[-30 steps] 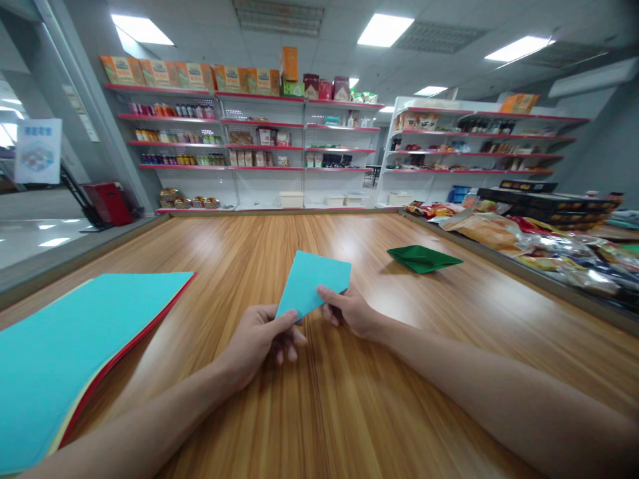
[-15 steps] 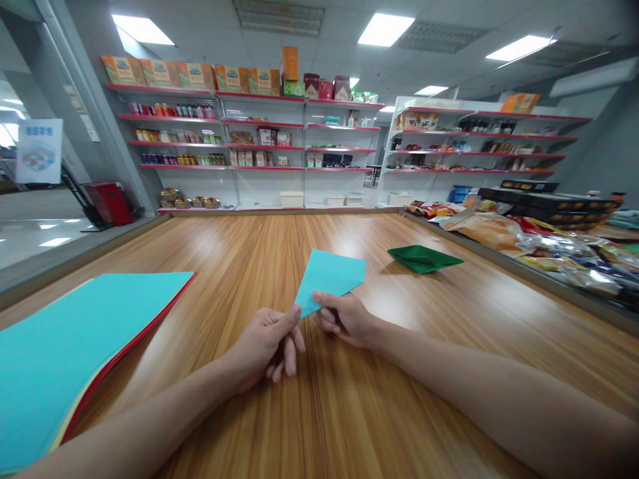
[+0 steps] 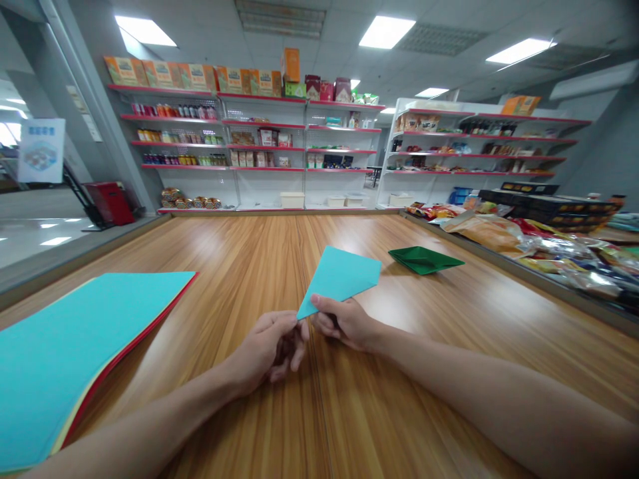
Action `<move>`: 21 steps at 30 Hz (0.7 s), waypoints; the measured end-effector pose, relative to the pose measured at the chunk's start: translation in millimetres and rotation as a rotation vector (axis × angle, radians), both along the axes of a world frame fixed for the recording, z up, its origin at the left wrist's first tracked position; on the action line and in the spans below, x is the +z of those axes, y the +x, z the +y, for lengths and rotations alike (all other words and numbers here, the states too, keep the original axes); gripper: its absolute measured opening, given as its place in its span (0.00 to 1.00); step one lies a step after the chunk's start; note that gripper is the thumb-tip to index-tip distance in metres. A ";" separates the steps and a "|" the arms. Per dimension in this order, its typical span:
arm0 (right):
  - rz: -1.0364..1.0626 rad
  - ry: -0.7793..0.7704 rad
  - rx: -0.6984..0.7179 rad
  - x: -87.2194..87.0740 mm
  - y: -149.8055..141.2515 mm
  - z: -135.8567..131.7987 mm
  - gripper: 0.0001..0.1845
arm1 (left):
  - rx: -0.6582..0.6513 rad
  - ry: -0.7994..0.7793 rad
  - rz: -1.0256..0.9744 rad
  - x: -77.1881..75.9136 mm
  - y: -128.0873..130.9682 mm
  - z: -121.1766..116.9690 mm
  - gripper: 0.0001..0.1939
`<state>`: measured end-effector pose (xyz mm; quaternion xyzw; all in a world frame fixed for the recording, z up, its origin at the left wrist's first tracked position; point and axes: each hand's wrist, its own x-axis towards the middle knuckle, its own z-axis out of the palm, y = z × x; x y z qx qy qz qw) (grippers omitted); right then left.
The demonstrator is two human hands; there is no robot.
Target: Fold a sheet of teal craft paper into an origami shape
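Observation:
A folded piece of light blue paper [image 3: 344, 271], pointed at its near end, is held up over the wooden table. My right hand [image 3: 347, 320] grips its lower edge, thumb on top and fingers curled beneath. At the near tip, the thumb and fingers of my left hand [image 3: 274, 346] pinch the paper; its other fingers hang loosely curled. Beyond my right hand a folded green paper shape [image 3: 425, 259] rests on the table. To the left lies a stack of coloured paper sheets [image 3: 84, 352], light blue on top with cream and red edges below.
The wooden table [image 3: 239, 266] has a raised rim. Along its right side lie packaged snacks [image 3: 499, 236] and dark boxes [image 3: 549, 206]. Shelves of goods [image 3: 264, 146] stand behind. A sign [image 3: 41, 152] and a red box [image 3: 110, 203] are at the far left.
The light blue paper has shifted to the right and turned, its near tip now between my left fingers. My right hand has slid along its edge towards that tip.

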<state>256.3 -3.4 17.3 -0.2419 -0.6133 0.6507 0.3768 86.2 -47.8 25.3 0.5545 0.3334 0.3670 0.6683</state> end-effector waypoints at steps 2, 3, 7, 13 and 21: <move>0.031 -0.019 0.005 0.9 0.1 -0.3 0.28 | 0.021 0.063 0.054 0.0 0.3 -1.9 0.18; 0.042 -0.026 0.001 1.2 -0.1 -0.6 0.28 | 0.044 0.111 0.110 0.0 0.6 -2.4 0.18; 0.043 -0.019 -0.038 0.3 -1.4 -1.0 0.27 | 0.146 0.305 0.356 0.1 1.3 -2.7 0.18; 0.042 0.035 -0.090 0.9 -1.4 -1.5 0.27 | 0.160 0.257 0.334 1.2 0.8 -3.5 0.19; -0.078 0.016 -0.006 0.7 -1.7 -5.0 0.28 | -0.039 0.083 0.139 -2.2 -1.1 1.4 0.23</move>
